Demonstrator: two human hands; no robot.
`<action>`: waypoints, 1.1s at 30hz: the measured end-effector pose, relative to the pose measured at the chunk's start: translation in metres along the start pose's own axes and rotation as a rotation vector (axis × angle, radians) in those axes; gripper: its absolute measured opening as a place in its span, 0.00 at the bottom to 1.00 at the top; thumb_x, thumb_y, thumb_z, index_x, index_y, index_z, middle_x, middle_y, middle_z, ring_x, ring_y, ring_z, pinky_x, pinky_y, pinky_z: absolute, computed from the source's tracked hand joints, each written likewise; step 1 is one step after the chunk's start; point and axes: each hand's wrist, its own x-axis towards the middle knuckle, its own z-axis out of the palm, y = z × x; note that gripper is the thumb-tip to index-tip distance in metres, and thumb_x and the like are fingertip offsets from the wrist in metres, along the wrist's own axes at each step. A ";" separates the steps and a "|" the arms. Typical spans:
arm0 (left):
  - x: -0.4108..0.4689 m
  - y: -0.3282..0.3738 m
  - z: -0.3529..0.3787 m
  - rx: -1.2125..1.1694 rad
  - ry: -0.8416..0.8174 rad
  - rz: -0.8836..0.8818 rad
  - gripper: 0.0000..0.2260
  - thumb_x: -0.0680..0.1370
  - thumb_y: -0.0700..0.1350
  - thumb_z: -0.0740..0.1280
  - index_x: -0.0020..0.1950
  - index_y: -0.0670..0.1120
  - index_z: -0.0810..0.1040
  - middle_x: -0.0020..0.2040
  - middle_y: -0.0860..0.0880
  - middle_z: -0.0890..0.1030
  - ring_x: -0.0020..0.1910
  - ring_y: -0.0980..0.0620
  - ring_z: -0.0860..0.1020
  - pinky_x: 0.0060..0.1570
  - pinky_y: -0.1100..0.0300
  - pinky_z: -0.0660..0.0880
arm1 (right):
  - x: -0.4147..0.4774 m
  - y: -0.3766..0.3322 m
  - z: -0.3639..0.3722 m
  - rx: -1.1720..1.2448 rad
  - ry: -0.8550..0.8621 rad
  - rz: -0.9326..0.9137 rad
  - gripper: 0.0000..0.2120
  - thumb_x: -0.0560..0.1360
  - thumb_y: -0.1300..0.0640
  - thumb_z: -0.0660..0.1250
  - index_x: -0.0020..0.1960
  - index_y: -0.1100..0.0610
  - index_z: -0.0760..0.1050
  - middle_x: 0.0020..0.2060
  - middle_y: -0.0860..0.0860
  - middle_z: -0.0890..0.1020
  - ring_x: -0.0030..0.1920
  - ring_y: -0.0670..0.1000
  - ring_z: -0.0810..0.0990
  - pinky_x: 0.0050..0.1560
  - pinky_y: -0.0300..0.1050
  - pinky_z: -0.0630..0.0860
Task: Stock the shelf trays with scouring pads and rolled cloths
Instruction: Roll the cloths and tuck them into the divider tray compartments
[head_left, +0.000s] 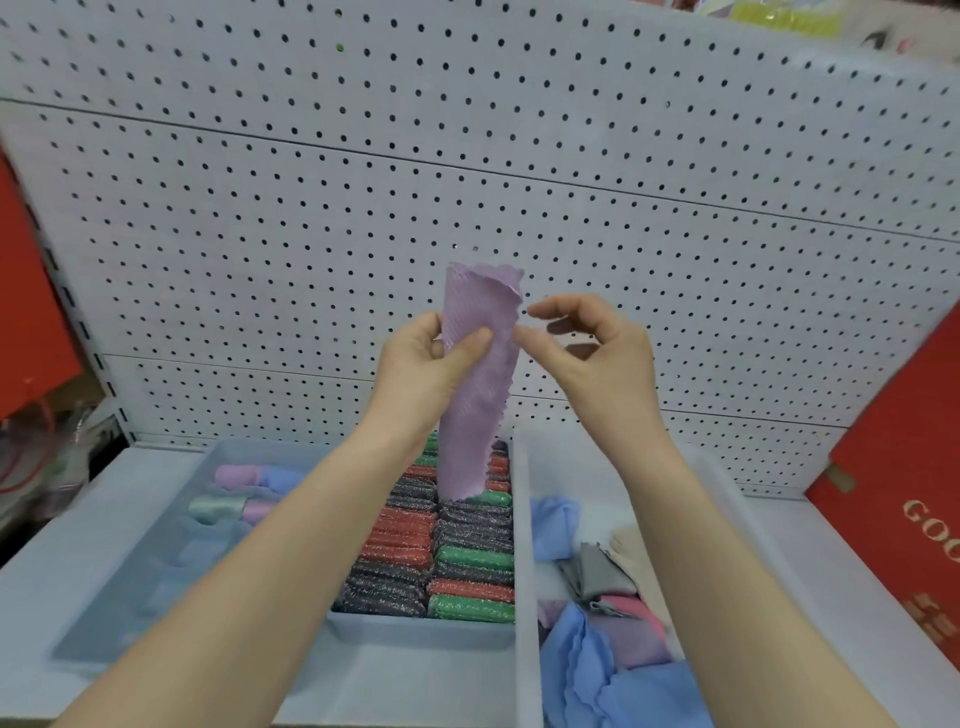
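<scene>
The left hand (426, 364) pinches one purple cloth (478, 405) between thumb and fingers, just below its top. The cloth hangs as a loose upright tube, its lower end above the far part of the pad tray (415, 631). The right hand (602, 358) is beside the cloth with its fingers loosely curved. Its thumb tip is at the cloth's right edge and its forefinger is clear of it, so it grips nothing.

There are three trays. The pad tray holds two rows of scouring pads (467, 561) in red, green and dark grey, packed too tightly to count. The left forearm hides its near-left corner.

Left of the pad tray, a second tray (130, 571) shows four rolled cloths (236, 475) plainly; any others are blurred. Right of it, a third tray (522, 571) holds loose cloths (587, 665) in blue, grey, pink and beige, with the right forearm crossing them.

A white pegboard (467, 156) rises behind the pad tray, and a red box (898, 519) leans far right.
</scene>
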 end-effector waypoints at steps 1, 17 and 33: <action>-0.002 0.000 0.001 0.026 -0.010 0.016 0.07 0.77 0.39 0.70 0.54 0.42 0.80 0.45 0.45 0.86 0.44 0.46 0.85 0.47 0.51 0.81 | 0.002 -0.003 0.001 -0.005 0.010 -0.007 0.08 0.70 0.52 0.76 0.47 0.47 0.80 0.45 0.42 0.83 0.45 0.44 0.80 0.44 0.43 0.78; -0.020 0.006 -0.002 -0.049 -0.025 0.018 0.08 0.74 0.35 0.71 0.52 0.44 0.82 0.45 0.49 0.87 0.44 0.52 0.85 0.42 0.62 0.80 | -0.009 0.006 0.001 0.223 -0.305 0.301 0.19 0.72 0.46 0.71 0.58 0.55 0.77 0.46 0.46 0.86 0.49 0.48 0.84 0.53 0.47 0.81; -0.015 0.013 -0.004 -0.270 -0.015 -0.013 0.07 0.82 0.38 0.61 0.50 0.44 0.79 0.40 0.51 0.85 0.39 0.55 0.83 0.44 0.61 0.81 | -0.042 0.020 0.013 -0.024 -0.206 0.117 0.07 0.68 0.57 0.79 0.35 0.51 0.82 0.36 0.46 0.82 0.34 0.43 0.76 0.37 0.35 0.72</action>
